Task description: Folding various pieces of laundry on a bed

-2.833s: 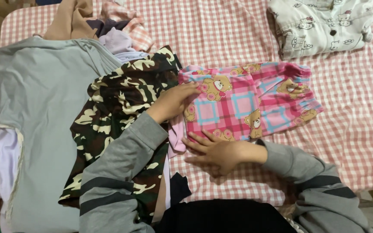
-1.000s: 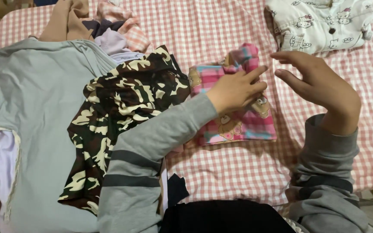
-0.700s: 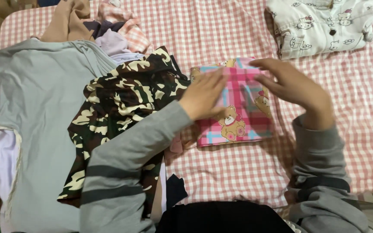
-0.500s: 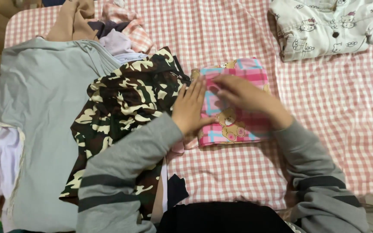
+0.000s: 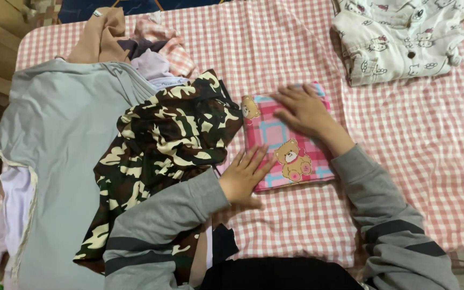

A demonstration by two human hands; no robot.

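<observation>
Pink plaid garment (image 5: 288,140): folded, soft, light; likely unfolding if you're lifting by one layer.
Right hand (image 5: 303,109): lying flat on top, gripping nothing.
Left hand (image 5: 245,176): lying flat, fingertips touching lower-left edge.
Hold: you're best pinching both side edges through all layers.

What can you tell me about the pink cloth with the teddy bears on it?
The pink cloth is a soft plaid garment, pink with blue and white lines and brown teddy bears printed on it. It is folded into a neat flat rectangle and lies on the pink checked sheet. The right hand presses flat on its upper part, and the left hand touches its lower left edge with the fingertips. Its left side lies right beside the camouflage garment.
</observation>
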